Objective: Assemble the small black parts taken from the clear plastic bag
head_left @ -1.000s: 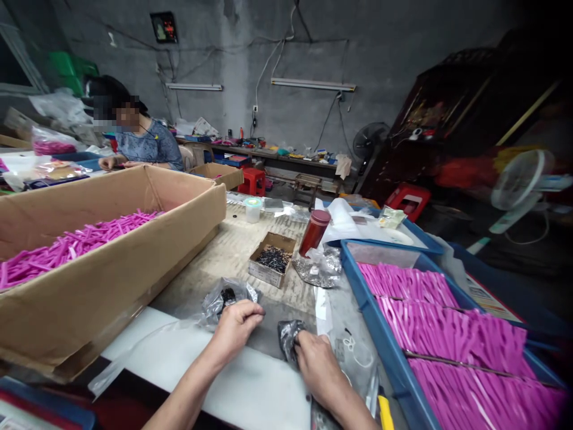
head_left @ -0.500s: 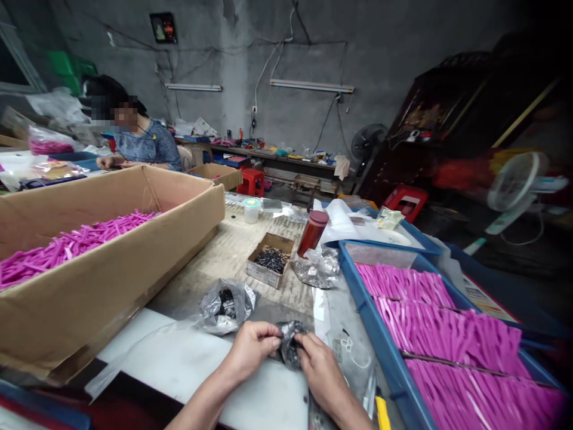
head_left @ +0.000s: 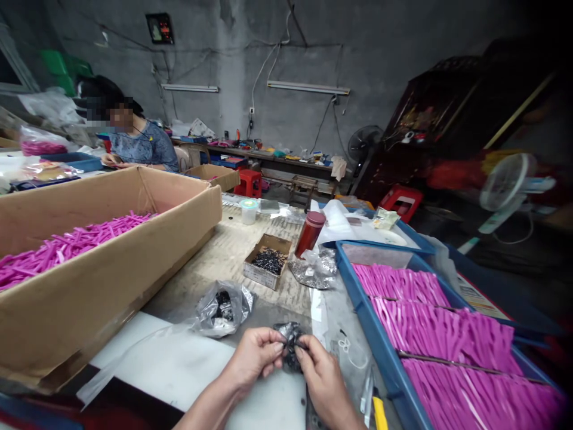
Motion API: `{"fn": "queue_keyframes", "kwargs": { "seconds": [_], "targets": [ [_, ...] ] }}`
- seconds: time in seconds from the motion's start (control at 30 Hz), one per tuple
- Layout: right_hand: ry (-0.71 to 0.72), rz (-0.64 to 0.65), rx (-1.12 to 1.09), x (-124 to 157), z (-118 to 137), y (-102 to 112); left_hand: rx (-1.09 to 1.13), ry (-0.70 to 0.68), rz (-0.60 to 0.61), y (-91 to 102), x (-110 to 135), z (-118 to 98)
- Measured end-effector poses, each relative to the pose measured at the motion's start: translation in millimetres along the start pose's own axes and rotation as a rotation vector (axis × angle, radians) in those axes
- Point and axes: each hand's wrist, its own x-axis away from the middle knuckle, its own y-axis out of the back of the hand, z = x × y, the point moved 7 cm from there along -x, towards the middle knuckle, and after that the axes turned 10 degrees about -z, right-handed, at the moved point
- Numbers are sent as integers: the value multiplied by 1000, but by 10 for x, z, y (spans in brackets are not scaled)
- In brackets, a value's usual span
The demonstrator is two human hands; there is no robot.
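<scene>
Between my two hands is a small, crumpled plastic bag (head_left: 290, 334) with dark contents. My left hand (head_left: 257, 355) pinches its left side with thumb and fingers. From the right, my right hand (head_left: 323, 371) grips the opposite side. What exactly lies inside cannot be made out. Both hands are over the right edge of a white board (head_left: 192, 364). Just beyond my left hand, an opened clear bag (head_left: 244, 298) of black pieces rests on the table.
Purple strips fill a large cardboard box (head_left: 111, 263) on the left and a blue tray (head_left: 351, 280) on the right. Ahead stand a small carton (head_left: 259, 276) of dark pins and a red-brown jar (head_left: 310, 233). A yellow-handled cutter (head_left: 379, 412) lies near the tray. Another person (head_left: 143, 146) sits far left.
My fingers have shifted slightly on the small bag, drawing its middle together. The whole view has moved a little, so things appear slightly farther left.
</scene>
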Motion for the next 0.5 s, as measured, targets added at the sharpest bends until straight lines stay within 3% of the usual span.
{"fn": "queue_keyframes", "kwargs": {
  "seconds": [0.17, 0.3, 0.37, 0.5],
  "targets": [
    [-237, -8, -441, 32, -48, -103, 96, -13, -4, -25, 10, 17],
    [-385, -16, -596, 40, -60, -151, 51, -40, -46, -31, 8, 31],
    [-440, -10, -651, 50, -77, -177, -38, -153, -73, -24, 12, -36],
    [-493, -14, -732, 82, -143, -217, -316, -513, -110, -53, 106, -266]
  ]
}}
